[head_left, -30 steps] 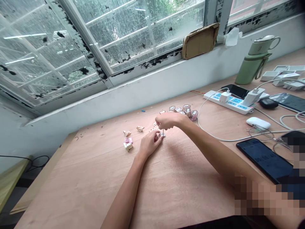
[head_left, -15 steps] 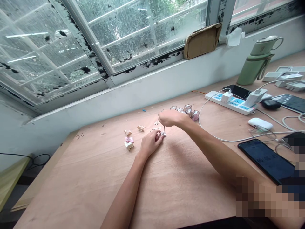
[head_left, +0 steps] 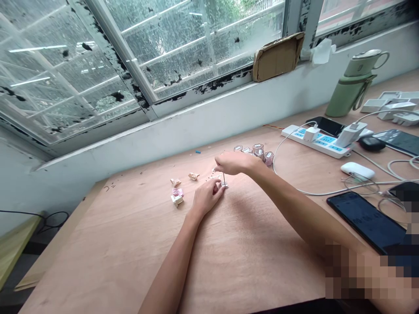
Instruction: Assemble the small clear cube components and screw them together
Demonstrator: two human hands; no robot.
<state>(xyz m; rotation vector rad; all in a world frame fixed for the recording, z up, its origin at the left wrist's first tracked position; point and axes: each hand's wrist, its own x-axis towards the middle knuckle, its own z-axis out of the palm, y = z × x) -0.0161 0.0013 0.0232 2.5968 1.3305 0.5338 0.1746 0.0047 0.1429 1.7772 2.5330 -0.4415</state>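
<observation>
A pale plywood tabletop (head_left: 137, 248) runs up to a white wall under a window (head_left: 203, 41) with scuffed black edging, and a brown cardboard piece (head_left: 278, 59) leans against the frame at 1 o'clock in the view.

Near the middle of the table, the left hand (head_left: 206, 194) has its thumb and forefinger nearly together at a small white part (head_left: 224, 185), pinching its near edge against the wood. The right hand (head_left: 233, 163) is closed, fingers curled around the top of a thin screwdriver-like tool (head_left: 224, 179); its handle is hidden in the grip. The shaft comes down almost upright to the white part, though the tip is too small to make out clearly.

The white part lies at 2 o'clock from the left palm and at 7 o'clock from the right hand, directly below the curled fingers. The left forearm comes in from 7 o'clock with the hand low on the table; the right reaches in from 4 o'clock, wrist bent and raised above the surface.

From the white part, folded paper-like scraps (head_left: 177, 192) lie at 9 to 10 o'clock, small hexagonal containers (head_left: 258, 149) cluster at 1 to 2, and a power strip (head_left: 322, 141) and a green bottle (head_left: 347, 96) stand at 2. A white earbud case (head_left: 357, 171) is at 3, with a smartphone (head_left: 365, 220) just past it.
</observation>
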